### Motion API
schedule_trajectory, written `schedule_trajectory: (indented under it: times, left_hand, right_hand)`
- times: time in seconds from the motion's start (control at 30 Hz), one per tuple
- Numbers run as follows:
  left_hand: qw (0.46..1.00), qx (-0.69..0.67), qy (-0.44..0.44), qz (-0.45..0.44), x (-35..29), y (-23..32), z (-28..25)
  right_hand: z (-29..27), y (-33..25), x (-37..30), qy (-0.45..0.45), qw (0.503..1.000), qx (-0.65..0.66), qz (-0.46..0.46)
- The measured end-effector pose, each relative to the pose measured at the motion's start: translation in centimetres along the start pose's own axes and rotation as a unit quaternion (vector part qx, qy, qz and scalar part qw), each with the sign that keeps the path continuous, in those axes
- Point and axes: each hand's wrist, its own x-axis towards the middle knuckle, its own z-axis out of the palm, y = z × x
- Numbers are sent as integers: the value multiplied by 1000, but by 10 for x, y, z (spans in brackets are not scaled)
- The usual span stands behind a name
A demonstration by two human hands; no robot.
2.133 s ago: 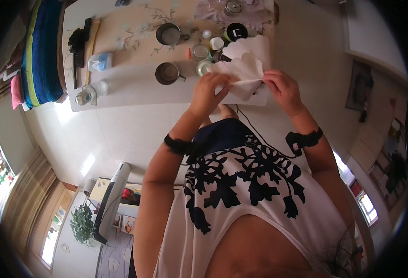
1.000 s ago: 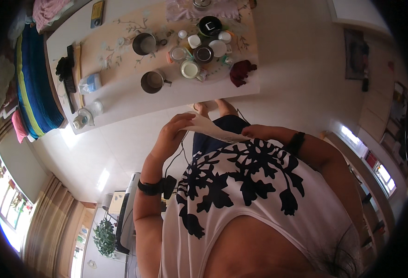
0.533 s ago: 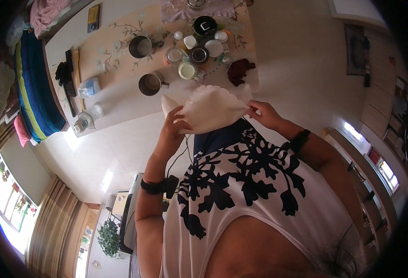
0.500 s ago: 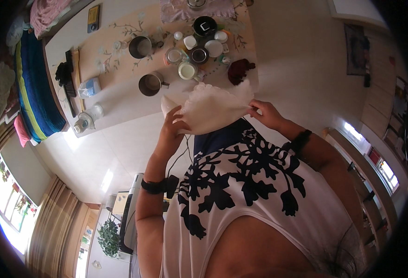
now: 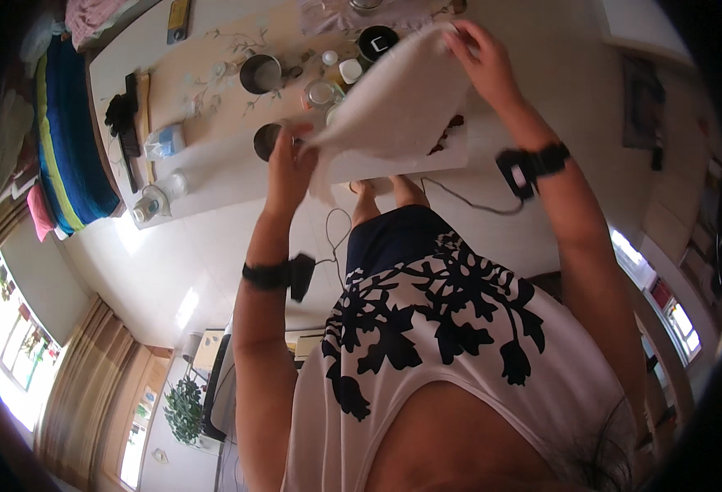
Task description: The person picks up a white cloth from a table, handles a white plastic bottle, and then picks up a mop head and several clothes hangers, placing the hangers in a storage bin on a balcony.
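A thin white cloth [image 5: 402, 102] is stretched at a slant between my two hands over the near edge of the table. My left hand [image 5: 289, 168] pinches its lower left corner, close to a metal mug [image 5: 267, 141]. Higher up and farther out, my right hand [image 5: 482, 61] grips the opposite corner between thumb and fingers. The cloth hangs in front of several jars and cups and covers most of a dark red item [image 5: 451, 131] by the table's right edge.
On the table [image 5: 221, 184] stand another metal mug [image 5: 261, 74], a glass jar [image 5: 322, 92], a black round lid [image 5: 377, 43], a clear bottle [image 5: 149, 205] and a tissue pack [image 5: 164, 143]. A black brush [image 5: 123, 115] lies at the left. A cable [image 5: 468, 201] crosses the floor.
My right hand has risen up and away with its corner, pulling the cloth out into a taut slanted sheet. My left hand has moved slightly up and left with its corner.
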Motion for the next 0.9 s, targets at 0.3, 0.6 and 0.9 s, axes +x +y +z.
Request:
schedule_trajectory:
  times: [0.3, 0.6, 0.9]
  left_hand:
    - [989, 72, 106, -79, 31, -120, 25]
    - [956, -39, 122, -262, 20, -156, 49]
    - [937, -183, 128, -267, -12, -177, 46]
  right_hand:
    - [97, 51, 12, -250, 959, -123, -52]
    - [91, 18, -64, -155, 975, -150, -46]
    - [102, -22, -86, -265, 951, -117, -112]
